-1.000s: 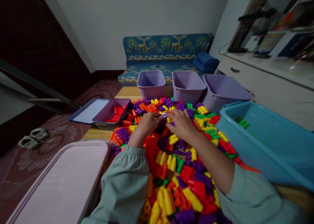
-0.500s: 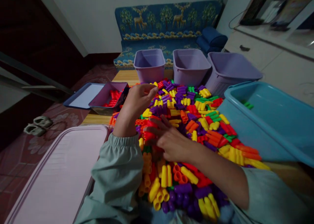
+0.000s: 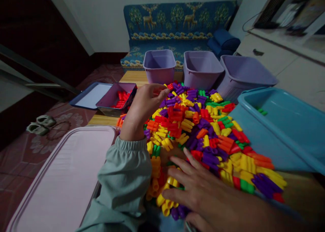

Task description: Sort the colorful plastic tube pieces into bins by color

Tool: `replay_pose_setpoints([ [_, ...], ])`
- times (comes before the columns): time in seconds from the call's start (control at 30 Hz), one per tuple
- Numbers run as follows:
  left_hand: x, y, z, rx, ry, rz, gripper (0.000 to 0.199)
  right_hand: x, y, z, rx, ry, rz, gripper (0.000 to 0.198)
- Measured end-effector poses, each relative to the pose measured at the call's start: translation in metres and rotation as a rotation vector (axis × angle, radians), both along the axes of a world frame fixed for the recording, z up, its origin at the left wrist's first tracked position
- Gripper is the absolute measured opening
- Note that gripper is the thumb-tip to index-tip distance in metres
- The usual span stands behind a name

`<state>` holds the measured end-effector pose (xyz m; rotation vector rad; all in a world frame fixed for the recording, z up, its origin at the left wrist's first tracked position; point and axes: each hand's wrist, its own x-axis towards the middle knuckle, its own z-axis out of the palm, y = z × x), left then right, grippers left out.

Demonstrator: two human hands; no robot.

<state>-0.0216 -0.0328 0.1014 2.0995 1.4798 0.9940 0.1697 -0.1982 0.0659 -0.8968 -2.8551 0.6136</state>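
A heap of colourful plastic building pieces (image 3: 205, 137), red, yellow, purple, green and orange, covers the table in front of me. Many look like short tubes joined side by side. My left hand (image 3: 151, 96) hovers over the heap's far left part, its thumb apart from loosely bent fingers, and I see nothing in it. Low over the near side, my right hand (image 3: 195, 188) has its fingers spread above yellow pieces (image 3: 169, 199); whether it touches them is unclear. Red pieces (image 3: 175, 117) lie bunched between the hands, near a patch of bare wood.
A tin box (image 3: 101, 106) with red pieces stands at the left beside its lid (image 3: 88, 98). Along the back are purple bins (image 3: 159, 74). A large blue tub (image 3: 269, 133) with green pieces inside stands right. A pink lid (image 3: 66, 177) lies near left.
My right hand has drawn back toward me and spread its fingers. Red pieces now lie farther forward, and bare wood shows. My left hand stays nearly in place; the view has shifted slightly.
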Motion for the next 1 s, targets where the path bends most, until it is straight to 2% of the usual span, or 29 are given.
replay_pose_setpoints([
  [0.1,0.000,0.000,-0.001,-0.010,0.000,-0.007,0.040,0.006,-0.006,-0.024,0.044,-0.007,0.021,0.053],
  [0.23,0.002,0.001,-0.001,-0.021,-0.003,-0.008,0.039,0.001,0.025,-0.045,0.240,-0.033,-0.035,0.023],
  [0.37,0.002,-0.001,0.001,-0.033,-0.019,-0.015,0.042,-0.012,0.063,-0.037,0.380,-0.051,-0.191,0.030],
  [0.47,0.001,-0.002,0.003,-0.027,-0.024,-0.014,0.043,-0.020,0.071,-0.021,0.428,-0.002,-0.285,0.027],
  [0.5,0.000,-0.002,0.003,-0.020,-0.026,-0.015,0.044,-0.023,0.068,-0.017,0.405,0.033,-0.246,0.024],
  [0.57,-0.002,-0.004,0.005,-0.008,-0.032,-0.021,0.045,-0.027,0.056,-0.013,0.296,0.096,-0.018,0.023],
  [0.63,-0.003,-0.006,0.007,-0.003,-0.042,-0.027,0.046,-0.031,0.042,-0.017,0.172,0.116,0.282,0.027],
  [0.7,-0.003,-0.009,0.010,-0.006,-0.053,-0.029,0.046,-0.034,0.032,-0.028,0.124,0.118,0.430,0.028],
  [0.77,-0.001,-0.012,0.013,-0.014,-0.061,-0.030,0.045,-0.037,0.032,-0.040,0.148,0.134,0.425,0.028],
  [0.83,0.000,-0.013,0.013,-0.026,-0.068,-0.040,0.044,-0.038,0.039,-0.048,0.203,0.140,0.359,0.034],
  [0.9,0.001,-0.013,0.012,-0.032,-0.077,-0.052,0.045,-0.039,0.049,-0.050,0.251,0.120,0.287,0.041],
  [1.0,0.001,-0.009,0.008,-0.028,-0.075,-0.070,0.045,-0.038,0.063,-0.047,0.311,0.067,0.210,0.042],
])
